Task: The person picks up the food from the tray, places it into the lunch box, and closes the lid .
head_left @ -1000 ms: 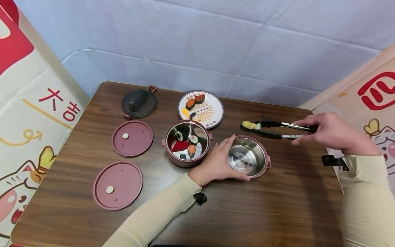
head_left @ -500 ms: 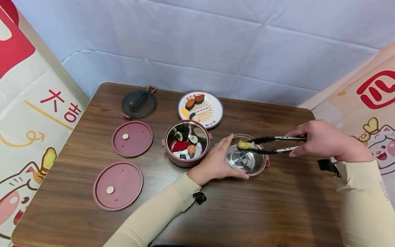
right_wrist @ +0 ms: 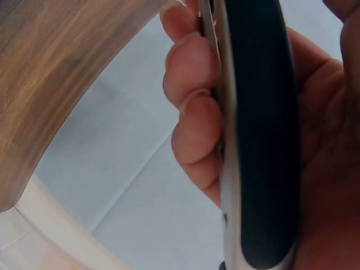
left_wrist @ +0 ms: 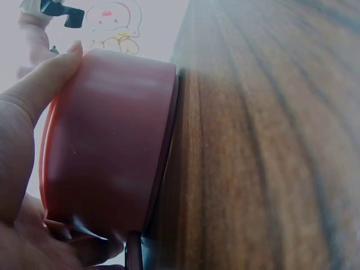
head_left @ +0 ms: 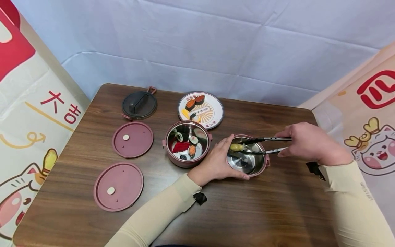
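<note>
My left hand grips the left side of a pink steel-lined bowl, its thumb at the near rim and its fingers at the far side. In the left wrist view the bowl's pink outer wall stands against the thumb and palm. With my right hand I hold black-tipped tongs, and their dark handle lies across the palm in the right wrist view. Between the tong tips, inside the bowl, is a yellow-topped sushi piece.
Left of my left hand stands a second pink bowl with several sushi pieces. Behind it a white plate bears more sushi. Two pink lids and a dark lid with a handle lie on the left of the wooden table.
My right hand has moved left with the tongs, carrying the yellow-topped sushi piece from beyond the bowl's far rim down into the bowl. The left hand stays on the bowl.
</note>
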Motion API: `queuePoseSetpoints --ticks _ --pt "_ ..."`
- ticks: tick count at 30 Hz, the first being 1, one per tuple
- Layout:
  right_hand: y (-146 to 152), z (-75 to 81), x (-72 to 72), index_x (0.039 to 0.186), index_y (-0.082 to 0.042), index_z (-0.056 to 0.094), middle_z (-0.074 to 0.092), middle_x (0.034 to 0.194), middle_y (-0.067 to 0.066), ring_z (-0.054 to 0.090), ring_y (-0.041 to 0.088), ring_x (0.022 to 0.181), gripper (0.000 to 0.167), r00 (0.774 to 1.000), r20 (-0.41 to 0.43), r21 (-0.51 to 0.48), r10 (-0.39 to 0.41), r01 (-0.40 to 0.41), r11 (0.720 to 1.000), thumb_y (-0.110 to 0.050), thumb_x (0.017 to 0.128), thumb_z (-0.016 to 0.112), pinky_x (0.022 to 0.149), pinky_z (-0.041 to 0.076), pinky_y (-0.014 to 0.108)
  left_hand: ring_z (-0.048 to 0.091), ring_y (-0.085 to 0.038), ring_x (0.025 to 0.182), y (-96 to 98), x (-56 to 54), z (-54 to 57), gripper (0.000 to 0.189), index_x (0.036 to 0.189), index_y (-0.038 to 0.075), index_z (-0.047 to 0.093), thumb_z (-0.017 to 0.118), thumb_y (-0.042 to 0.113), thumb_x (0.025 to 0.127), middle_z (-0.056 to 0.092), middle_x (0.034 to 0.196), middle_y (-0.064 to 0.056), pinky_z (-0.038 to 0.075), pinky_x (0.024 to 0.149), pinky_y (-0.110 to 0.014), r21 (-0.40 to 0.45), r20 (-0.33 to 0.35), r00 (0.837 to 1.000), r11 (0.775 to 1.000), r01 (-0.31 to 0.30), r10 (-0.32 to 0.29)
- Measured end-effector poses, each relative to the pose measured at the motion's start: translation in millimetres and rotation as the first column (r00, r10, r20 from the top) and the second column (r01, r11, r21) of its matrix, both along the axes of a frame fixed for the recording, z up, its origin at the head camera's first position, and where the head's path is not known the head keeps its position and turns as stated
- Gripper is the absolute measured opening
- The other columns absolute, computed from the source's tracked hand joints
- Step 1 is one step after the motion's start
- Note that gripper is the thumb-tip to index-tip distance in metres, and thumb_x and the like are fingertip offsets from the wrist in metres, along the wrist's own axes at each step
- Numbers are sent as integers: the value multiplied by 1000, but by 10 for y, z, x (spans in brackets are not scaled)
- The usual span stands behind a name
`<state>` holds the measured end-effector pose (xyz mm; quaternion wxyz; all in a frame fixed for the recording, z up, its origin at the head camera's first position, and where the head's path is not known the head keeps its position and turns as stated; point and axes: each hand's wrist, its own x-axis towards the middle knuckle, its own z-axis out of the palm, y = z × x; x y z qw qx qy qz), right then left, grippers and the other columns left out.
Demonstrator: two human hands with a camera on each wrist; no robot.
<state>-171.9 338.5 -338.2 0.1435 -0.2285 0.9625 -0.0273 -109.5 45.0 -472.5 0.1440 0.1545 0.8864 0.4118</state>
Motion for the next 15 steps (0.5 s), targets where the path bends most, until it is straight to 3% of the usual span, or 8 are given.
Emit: queuePoseSetpoints --ticks 6,15 --pt "-133 -51 31 130 -5 88 87 124 18 83 48 113 63 1000 -25 59 13 -11 998 -30 74 104 91 66 65 43 -45 174 -7 -3 -1 152 188 22 19 109 62 72 35 192 -9 40 144 -56 -6 0 1000 1000 4 -4" --pt "-272 -56 119 132 -2 86 84 128 23 82 51 114 63 998 -54 95 26 -21 995 -25 75 102 90 67 68 38 -46 176 -13 -9 1 151 188 23 18 108 63 74 32 193 -10 35 146 -59 -2 23 1000 1000 11 -11"
